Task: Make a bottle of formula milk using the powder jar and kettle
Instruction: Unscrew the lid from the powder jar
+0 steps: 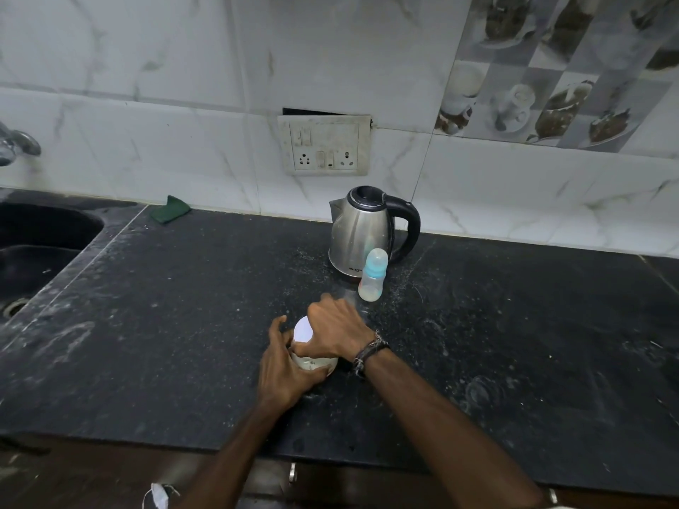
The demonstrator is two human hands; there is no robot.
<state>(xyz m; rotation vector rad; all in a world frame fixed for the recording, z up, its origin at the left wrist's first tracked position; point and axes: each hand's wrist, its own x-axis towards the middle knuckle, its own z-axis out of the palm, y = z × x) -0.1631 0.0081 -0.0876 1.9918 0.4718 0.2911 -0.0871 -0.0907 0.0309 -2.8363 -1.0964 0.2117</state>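
Note:
A powder jar with a white lid stands on the black counter near the front middle. My left hand wraps round the jar's body from the left. My right hand grips the lid from above and from the right, hiding most of it. A baby bottle with a clear cap and a blue collar stands upright just behind my right hand. Behind the bottle, a steel kettle with a black handle sits close to the wall.
A dark sink is set into the counter at the left, with a tap above it. A green cloth lies by the wall. A socket panel is on the tiled wall above the kettle.

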